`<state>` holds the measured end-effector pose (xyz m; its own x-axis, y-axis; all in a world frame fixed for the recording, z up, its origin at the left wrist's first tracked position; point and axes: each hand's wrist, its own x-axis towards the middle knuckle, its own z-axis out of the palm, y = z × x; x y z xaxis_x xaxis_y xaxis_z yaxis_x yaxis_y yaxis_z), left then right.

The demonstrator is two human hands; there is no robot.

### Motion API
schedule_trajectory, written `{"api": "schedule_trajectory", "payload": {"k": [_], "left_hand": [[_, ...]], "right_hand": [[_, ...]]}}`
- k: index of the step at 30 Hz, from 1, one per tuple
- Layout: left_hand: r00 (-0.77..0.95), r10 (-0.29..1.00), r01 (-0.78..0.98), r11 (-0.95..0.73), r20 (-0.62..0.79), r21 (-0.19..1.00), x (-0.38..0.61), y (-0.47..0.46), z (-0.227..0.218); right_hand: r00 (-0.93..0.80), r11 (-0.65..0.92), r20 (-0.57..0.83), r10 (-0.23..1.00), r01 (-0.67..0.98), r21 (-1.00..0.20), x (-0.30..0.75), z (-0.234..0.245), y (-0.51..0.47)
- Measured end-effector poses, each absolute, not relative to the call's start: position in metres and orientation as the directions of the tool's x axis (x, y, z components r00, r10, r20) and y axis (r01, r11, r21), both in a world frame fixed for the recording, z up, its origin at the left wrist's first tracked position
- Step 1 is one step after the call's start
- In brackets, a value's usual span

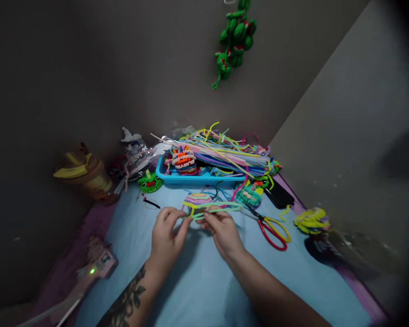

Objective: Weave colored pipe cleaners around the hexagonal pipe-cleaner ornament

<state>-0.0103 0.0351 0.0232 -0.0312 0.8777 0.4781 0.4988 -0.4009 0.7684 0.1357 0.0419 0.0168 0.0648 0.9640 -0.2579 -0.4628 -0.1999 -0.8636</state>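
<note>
Both hands meet over the blue cloth around a piece made of fuzzy pipe cleaners (197,198), striped pink, purple and yellow. My left hand (169,228) pinches its near left edge between thumb and fingers, by a yellow strand. My right hand (221,228) has its fingers closed on mint green pipe cleaners (225,206), whose loose ends stick out to the right. The fingertips hide part of the work. Just right of my right hand lie scissors (271,230) with one red and one yellow handle.
Behind the hands a blue tray (201,180) carries a heap of pipe cleaners (231,154). A green frog-like figure (150,181), a teal piece (249,195), a dark phone (279,196) and a yellow bundle (311,220) lie around. A pink device (100,263) glows green at left.
</note>
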Motion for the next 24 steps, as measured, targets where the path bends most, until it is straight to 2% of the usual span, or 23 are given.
{"api": "schedule_trajectory", "payload": {"k": [3,6,10,15,19,24], "left_hand": [[0.185,0.845,0.630,-0.494,0.502,0.599,-0.007,0.033,0.025],[0.268,0.836,0.704,-0.509,0.479,0.495,-0.004,0.033,0.026],[0.280,0.837,0.741,-0.500,0.471,0.448,-0.002,0.032,0.026],[0.268,0.800,0.747,-0.524,0.536,0.409,-0.003,0.031,0.025],[0.195,0.759,0.736,-0.532,0.621,0.420,-0.014,0.034,0.032],[-0.092,0.657,0.731,-0.466,0.748,0.499,-0.037,0.038,0.041]], "right_hand": [[0.062,-0.177,-0.235,0.970,-0.483,-0.858,0.132,0.012,0.038],[0.054,-0.157,-0.210,0.976,-0.490,-0.857,0.129,0.008,0.038],[0.073,-0.157,-0.215,0.974,-0.465,-0.871,0.130,0.005,0.038],[0.111,-0.186,-0.259,0.960,-0.440,-0.878,0.135,0.009,0.040],[0.249,-0.108,-0.263,0.932,-0.502,-0.858,0.148,0.014,0.049],[0.337,-0.045,-0.245,0.909,-0.504,-0.863,0.173,0.014,0.062]]}}
